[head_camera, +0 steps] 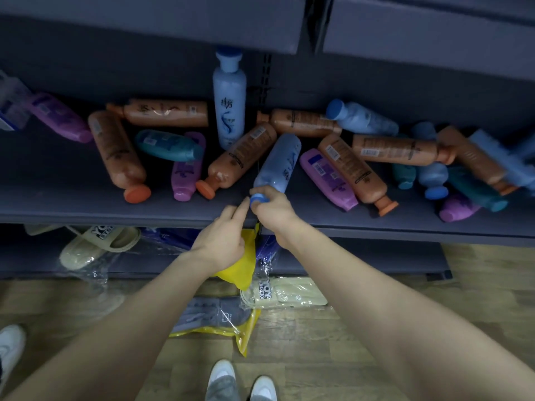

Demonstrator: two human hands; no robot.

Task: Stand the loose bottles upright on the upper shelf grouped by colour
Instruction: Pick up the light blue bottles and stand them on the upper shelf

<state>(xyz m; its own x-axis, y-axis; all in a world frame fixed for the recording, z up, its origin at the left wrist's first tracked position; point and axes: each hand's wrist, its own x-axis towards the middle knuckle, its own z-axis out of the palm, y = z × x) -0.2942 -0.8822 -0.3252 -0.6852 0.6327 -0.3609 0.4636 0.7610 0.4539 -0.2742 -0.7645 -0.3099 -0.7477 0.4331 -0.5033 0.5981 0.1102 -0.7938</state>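
Bottles (243,157) litter dark shelf (72,204) over wood floor (477,270); right fingers (265,195) pinch blue bottle (278,163)

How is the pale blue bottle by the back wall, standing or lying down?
Upright: the pale blue bottle stands vertical, cap on top, while the orange bottle left of it lies flat.

The rack (405,91) is dark grey-blue. Its back wall (115,68) is plain. A thin post (267,70) with little slots runs up the middle. A top board (173,27) sticks out overhead. The upper shelf (86,211) has a thick front edge. Under it is a low shelf (376,256), and a tan slipper (98,244) sits there. The floor (477,285) is brown wood planks. Bagged slippers (286,293) lie on it, close to the rack. The light is dim.
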